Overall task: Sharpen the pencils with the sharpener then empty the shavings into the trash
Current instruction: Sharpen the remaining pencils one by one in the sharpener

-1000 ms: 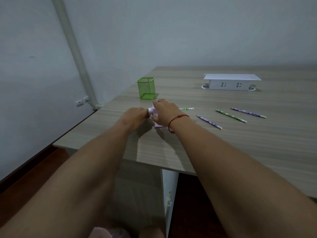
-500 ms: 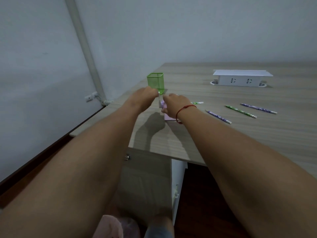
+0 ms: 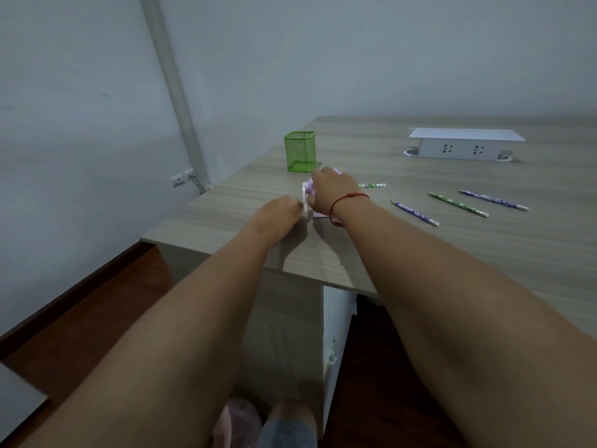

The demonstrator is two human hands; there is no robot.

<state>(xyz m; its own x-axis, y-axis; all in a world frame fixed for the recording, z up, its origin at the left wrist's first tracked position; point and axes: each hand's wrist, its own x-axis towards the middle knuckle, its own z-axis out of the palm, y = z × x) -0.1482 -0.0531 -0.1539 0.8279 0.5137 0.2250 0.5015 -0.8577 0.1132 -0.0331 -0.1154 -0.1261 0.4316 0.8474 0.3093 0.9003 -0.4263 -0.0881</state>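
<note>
Left arm: bare forearm reaching forward from the lower left, low over the near edge of the table point(image 3: 420, 260).
Left hand point(image 3: 277, 215): back turned up, fingers curled, their tips closed on the white crank point(image 3: 304, 198) at the sharpener's left end. How the thumb lies is hidden.
Right arm: bare forearm coming in from the lower right and crossing the table edge, with a red string bracelet point(image 3: 348, 199) round the wrist.
Right hand point(image 3: 332, 191): laid over the top of the sharpener point(image 3: 318, 215), fingers wrapped down its far side and thumb on the near side, clamping it to the table.
Sharpener: a small pink and lilac body standing on the table between the two hands, mostly covered by the right hand. Only its left face and lower near corner show.
Inserted pencil point(image 3: 372, 185): green-patterned, lying level, its free end sticking out to the right from behind the right hand. The end toward the sharpener is hidden.
Loose pencils: a purple pencil point(image 3: 415, 213), a green pencil point(image 3: 458, 205) and a second purple pencil point(image 3: 494, 200) lie flat in a row to the right of the right wrist, apart from each other and from both hands.
Pencil holder point(image 3: 299, 151): green mesh, upright, just behind the sharpener near the table's left edge.
Socket box point(image 3: 465, 147): white, at the back of the table, well apart from the hands.
</note>
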